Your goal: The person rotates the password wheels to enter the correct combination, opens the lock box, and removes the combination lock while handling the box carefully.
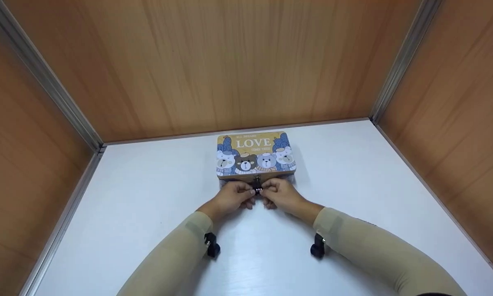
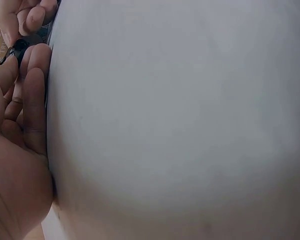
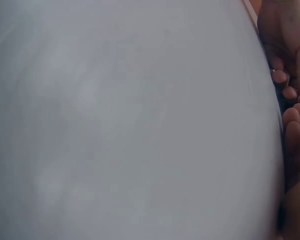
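Note:
A tin box (image 1: pixel 254 154) printed with bears and the word LOVE lies on the white table, its lid down. At the middle of its front edge hangs a small black lock (image 1: pixel 258 190), also visible in the left wrist view as a black piece (image 2: pixel 21 46). The left hand (image 1: pixel 231 198) pinches the lock from the left with thumb and fingers. From the right, the right hand (image 1: pixel 285 198) pinches it too, fingertips close to the other hand's. In the right wrist view both hands show only at the right edge, and the lock is mostly hidden there.
The white table (image 1: pixel 156 181) carries the box near its back edge. A wooden panel (image 1: pixel 230 61) stands behind it, with more wooden panels at left and right joined by metal strips. Small black devices (image 1: pixel 212 246) hang at both sleeved wrists.

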### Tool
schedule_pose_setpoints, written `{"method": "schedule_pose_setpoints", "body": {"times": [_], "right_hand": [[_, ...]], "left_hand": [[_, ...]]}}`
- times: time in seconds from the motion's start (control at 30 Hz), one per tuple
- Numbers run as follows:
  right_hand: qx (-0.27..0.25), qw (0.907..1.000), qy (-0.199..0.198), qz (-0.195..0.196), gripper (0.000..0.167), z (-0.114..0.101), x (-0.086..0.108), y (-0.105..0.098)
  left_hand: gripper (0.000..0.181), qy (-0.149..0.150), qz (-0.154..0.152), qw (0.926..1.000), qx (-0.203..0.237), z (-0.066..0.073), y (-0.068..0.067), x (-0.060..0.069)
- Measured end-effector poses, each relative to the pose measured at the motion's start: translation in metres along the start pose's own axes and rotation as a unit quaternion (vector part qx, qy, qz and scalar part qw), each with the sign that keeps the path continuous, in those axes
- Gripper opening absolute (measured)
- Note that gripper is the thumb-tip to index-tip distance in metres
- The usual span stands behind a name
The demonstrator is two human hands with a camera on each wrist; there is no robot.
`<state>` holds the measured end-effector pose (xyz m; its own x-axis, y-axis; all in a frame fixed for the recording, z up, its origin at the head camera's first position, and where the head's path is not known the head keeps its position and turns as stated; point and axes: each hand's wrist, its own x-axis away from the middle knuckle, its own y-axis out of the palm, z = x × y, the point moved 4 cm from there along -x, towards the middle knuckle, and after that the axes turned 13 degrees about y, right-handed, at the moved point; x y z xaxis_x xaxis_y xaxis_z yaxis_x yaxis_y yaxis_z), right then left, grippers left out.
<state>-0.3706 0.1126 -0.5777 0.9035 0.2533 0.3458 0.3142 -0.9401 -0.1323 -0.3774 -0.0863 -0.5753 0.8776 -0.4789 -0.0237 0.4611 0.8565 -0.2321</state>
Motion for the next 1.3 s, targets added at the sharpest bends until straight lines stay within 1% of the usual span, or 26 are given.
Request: {"method": "schedule_pose_setpoints", "body": {"times": [0.47,0.57,0.73,0.97,1.1,1.3], "right_hand": [[0.033,0.9993,-0.021,0.0,0.019,-0.0007,0.0006,0.0011],[0.026,0.9995,-0.016,0.0,0.018,0.0006,-0.0015,0.0002],[-0.002,1.0,-0.002,-0.004,0.02,0.0012,-0.0024,-0.0012],[-0.022,0.9997,-0.002,-0.008,0.025,0.0003,0.0,-0.0017],[-0.014,0.9999,-0.001,-0.004,0.021,0.0001,0.0004,-0.0022],[0.015,0.9999,-0.001,0.008,0.019,-0.0005,0.0006,-0.0013]], "left_hand": [[0.02,-0.007,0.001,1.0,0.001,-0.0005,-0.0005,0.0008],[0.02,-0.006,0.002,1.0,0.0,-0.0005,-0.001,0.0006],[0.02,-0.006,0.004,1.0,0.004,-0.0009,-0.0007,0.0],[0.018,0.0,0.007,0.9998,0.016,0.0005,0.0002,0.0002],[0.016,-0.002,0.007,0.9998,0.016,0.0013,0.0007,0.0001],[0.016,-0.005,0.004,0.9999,0.008,0.0004,0.0007,-0.0005]]}}
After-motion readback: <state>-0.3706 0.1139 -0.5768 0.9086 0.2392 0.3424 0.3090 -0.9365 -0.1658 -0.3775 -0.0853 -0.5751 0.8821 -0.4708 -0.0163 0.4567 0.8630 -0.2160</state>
